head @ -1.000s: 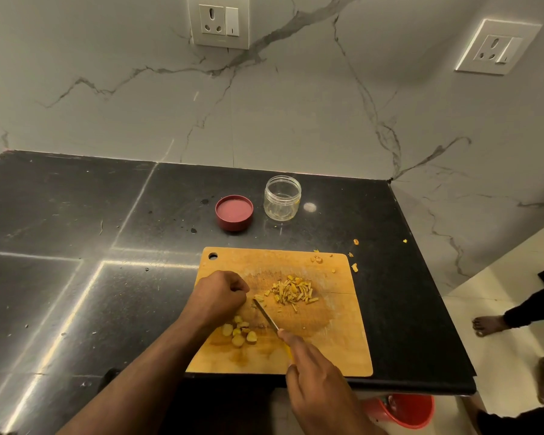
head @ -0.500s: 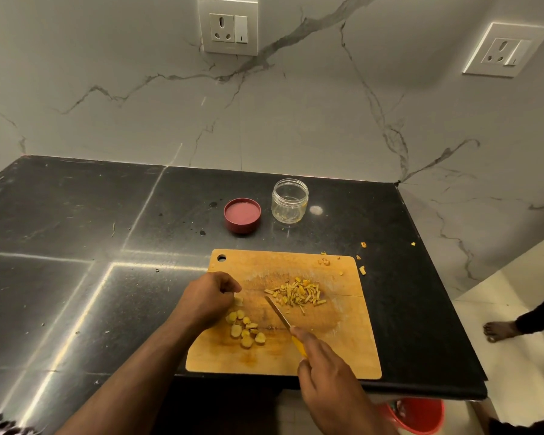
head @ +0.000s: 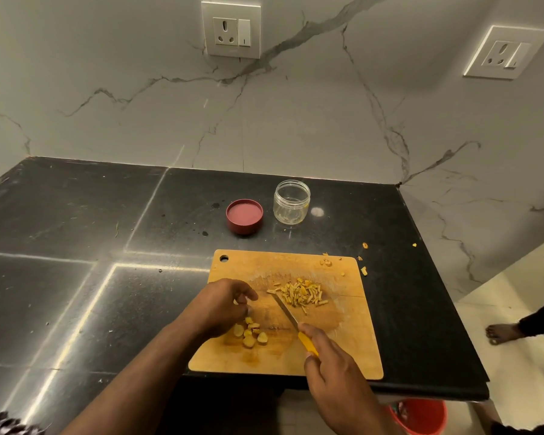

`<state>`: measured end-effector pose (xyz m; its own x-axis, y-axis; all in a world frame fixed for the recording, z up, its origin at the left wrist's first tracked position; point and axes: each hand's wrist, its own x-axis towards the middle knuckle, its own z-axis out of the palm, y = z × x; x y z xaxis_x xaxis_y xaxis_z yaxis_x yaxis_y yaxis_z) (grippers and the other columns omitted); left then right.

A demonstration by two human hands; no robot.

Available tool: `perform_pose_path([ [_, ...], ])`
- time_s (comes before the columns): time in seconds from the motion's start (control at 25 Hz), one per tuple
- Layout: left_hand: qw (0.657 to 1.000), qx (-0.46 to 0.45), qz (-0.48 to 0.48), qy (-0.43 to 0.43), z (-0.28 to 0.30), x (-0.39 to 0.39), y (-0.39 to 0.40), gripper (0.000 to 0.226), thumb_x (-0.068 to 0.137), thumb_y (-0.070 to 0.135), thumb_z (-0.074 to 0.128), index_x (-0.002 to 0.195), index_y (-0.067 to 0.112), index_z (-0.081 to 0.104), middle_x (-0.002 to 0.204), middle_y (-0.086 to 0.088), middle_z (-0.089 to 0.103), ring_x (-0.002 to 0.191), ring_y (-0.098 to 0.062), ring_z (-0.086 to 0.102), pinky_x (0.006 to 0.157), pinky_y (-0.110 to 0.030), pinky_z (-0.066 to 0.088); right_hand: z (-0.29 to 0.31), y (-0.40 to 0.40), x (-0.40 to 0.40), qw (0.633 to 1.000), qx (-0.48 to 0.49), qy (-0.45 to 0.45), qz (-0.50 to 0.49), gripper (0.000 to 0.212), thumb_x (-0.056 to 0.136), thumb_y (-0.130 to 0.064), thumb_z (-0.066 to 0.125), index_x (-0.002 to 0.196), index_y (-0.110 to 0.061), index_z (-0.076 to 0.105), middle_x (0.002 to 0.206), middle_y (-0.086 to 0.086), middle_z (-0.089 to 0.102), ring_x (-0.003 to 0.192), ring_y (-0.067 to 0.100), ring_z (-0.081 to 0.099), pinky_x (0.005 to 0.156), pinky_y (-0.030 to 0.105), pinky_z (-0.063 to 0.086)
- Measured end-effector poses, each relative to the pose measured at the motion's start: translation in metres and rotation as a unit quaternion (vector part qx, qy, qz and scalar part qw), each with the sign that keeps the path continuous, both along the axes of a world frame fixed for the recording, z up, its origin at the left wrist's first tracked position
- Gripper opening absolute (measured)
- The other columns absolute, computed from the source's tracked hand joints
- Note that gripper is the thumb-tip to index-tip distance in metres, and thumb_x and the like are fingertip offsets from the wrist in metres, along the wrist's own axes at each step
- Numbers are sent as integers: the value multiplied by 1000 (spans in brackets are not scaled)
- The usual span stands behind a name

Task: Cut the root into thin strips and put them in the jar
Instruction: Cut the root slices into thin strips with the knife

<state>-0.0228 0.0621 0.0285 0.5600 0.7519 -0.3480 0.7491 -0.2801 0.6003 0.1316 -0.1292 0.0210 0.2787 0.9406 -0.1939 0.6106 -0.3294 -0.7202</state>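
Observation:
A wooden cutting board [head: 352, 350] lies on the black counter. A pile of thin yellow root strips [head: 302, 292] sits on its far middle. Several round root slices [head: 248, 334] lie near its left front. My left hand [head: 223, 304] rests just above those slices with its fingers curled and pinched together on a small piece. My right hand [head: 336, 372] grips the yellow handle of a knife [head: 285, 312], whose blade points toward the strip pile. The clear jar [head: 291, 202] stands open behind the board, and it looks almost empty.
The jar's red lid [head: 245, 216] lies upside down left of the jar. Small root scraps [head: 364, 270] dot the counter by the board's far right corner. The counter edge drops off at right; a red bucket [head: 421, 416] and another person's bare foot [head: 503, 332] are on the floor.
My left hand has lifted its fingers slightly off the board above the slices. The knife stays beside the strip pile. The camera has tilted a little, shifting the scene.

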Motion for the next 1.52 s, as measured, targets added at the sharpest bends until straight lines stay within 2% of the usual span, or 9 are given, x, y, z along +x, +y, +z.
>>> perform_pose_path([
  [0.2, 998, 31, -29, -40, -2, 13, -8, 48, 98, 11, 58, 132, 45, 59, 118, 15, 51, 105, -5, 50, 77, -13, 44, -1, -2, 0, 1000, -2, 21, -11, 43, 102, -25, 43, 139, -45, 39, 120, -16, 55, 92, 2, 55, 71, 11, 40],
  [0.48, 996, 66, 12, -64, -4, 26, -15, 30, 99, 29, 61, 129, 33, 66, 118, 12, 60, 95, -2, 53, 83, -21, 48, 2, -6, 3, 994, -4, 88, -71, 39, 100, -23, 49, 117, -58, 46, 89, -12, 59, 68, 0, 54, 60, 14, 39],
  [0.64, 986, -61, 77, -136, -6, 30, -14, 18, 98, 29, 64, 111, 24, 75, 107, 7, 72, 96, -11, 63, 85, -36, 55, 6, -8, 2, 990, 9, 116, -78, 38, 99, -20, 51, 119, -53, 52, 83, -9, 61, 63, -1, 54, 58, 16, 39],
  [0.8, 966, -132, 135, -177, -5, 29, -12, 11, 96, 22, 67, 91, 16, 75, 89, -8, 73, 77, -17, 59, 66, -32, 48, 7, -8, 1, 985, 24, 145, -85, 41, 99, -17, 52, 117, -54, 55, 74, -9, 61, 58, 2, 51, 57, 22, 41],
  [0.96, 983, -46, 122, -129, -8, 28, -10, 11, 94, 29, 70, 89, 19, 72, 85, 2, 71, 81, -14, 65, 73, -37, 55, 5, -8, 5, 984, 26, 148, -99, 42, 99, -17, 51, 118, -55, 55, 73, -9, 60, 57, 4, 50, 57, 25, 42],
  [1.08, 988, 41, 120, -86, -5, 28, -7, 19, 89, 39, 74, 83, 23, 66, 80, 7, 68, 76, -11, 62, 59, -28, 48, 4, -8, 6, 984, 22, 144, -102, 42, 99, -17, 51, 120, -52, 55, 71, -8, 59, 56, 3, 50, 55, 24, 41],
  [1.28, 992, 109, 68, -14, -4, 24, 5, 27, 98, 25, 64, 124, 28, 69, 125, 4, 63, 108, -12, 60, 82, -22, 48, 5, -6, 6, 985, 15, 136, -102, 40, 99, -18, 51, 121, -50, 54, 73, -5, 59, 56, 3, 50, 54, 20, 40],
  [1.44, 987, 133, 91, -18, -5, 19, 10, 24, 100, 19, 60, 121, 25, 70, 121, 5, 71, 98, -9, 62, 81, -25, 53, 4, -5, 7, 986, 14, 134, -102, 39, 99, -18, 51, 122, -50, 53, 76, -2, 60, 55, 3, 51, 53, 20, 40],
  [1.52, 987, 131, 93, -19, -7, 17, 12, 31, 101, 13, 57, 125, 29, 67, 127, 5, 68, 107, -11, 64, 85, -28, 55, 5, -5, 7, 986, 14, 135, -102, 39, 99, -18, 51, 121, -50, 53, 77, -1, 61, 55, 3, 51, 53, 20, 40],
])
